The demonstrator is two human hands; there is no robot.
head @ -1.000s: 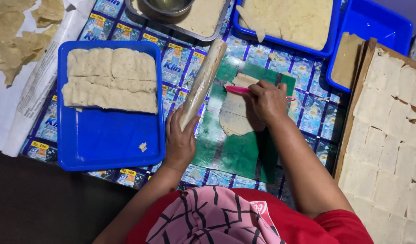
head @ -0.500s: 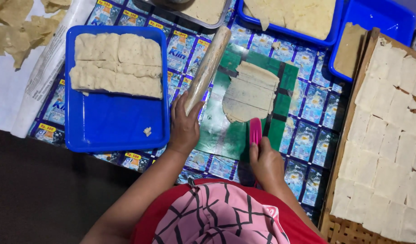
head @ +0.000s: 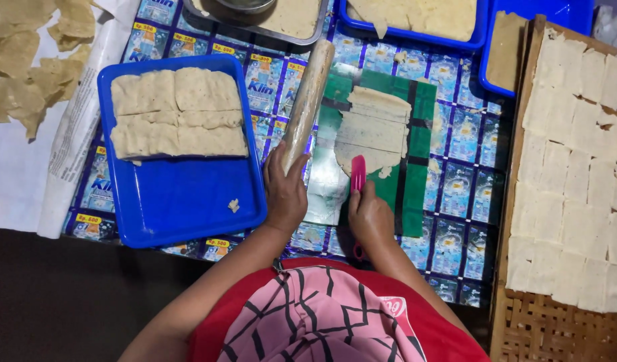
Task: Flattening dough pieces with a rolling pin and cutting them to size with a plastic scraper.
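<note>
Wooden rolling pin (head: 308,104) sits in the left hand (head: 286,194) grip; right hand (head: 370,218) clenches a pink cutter (head: 357,175) against dough (head: 372,131).

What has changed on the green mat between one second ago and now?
The right hand with the pink cutter moved from the far end of the dough sheet back to its near edge; the sheet now shows cut lines. The left hand still holds the rolling pin; the blue tray stayed.
</note>
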